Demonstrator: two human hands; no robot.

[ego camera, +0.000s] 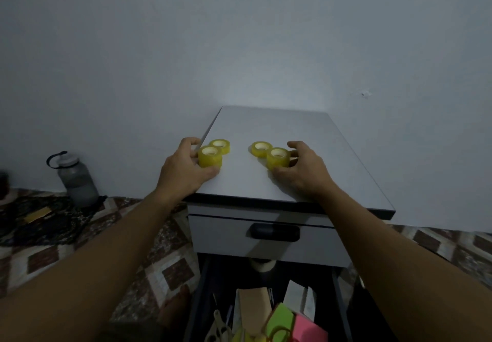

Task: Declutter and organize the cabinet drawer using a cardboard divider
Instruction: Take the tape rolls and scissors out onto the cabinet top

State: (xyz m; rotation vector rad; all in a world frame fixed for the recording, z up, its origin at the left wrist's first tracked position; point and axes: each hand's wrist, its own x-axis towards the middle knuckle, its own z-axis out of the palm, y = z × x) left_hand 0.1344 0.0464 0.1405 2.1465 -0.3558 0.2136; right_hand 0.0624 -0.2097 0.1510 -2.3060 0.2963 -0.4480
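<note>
Open drawer [226,275] partly beyond bottom edge.

We have one view, worn on the head: a wide lens looking forward and down at the cabinet [292,134] from in front. We are within arm's reach: at mid-frame the left hand [183,167] grips the front left roll [210,158] and the right hand [302,170] the front right roll [278,159]. The wall [239,35] fills the upper half; the open drawer [226,275] meets the bottom edge.

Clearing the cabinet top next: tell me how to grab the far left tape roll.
Pinch the far roll from above, one finger in its core, thumb on the outer right wall. It lies flat, hole up; the near roll blocks its front-left.
</note>
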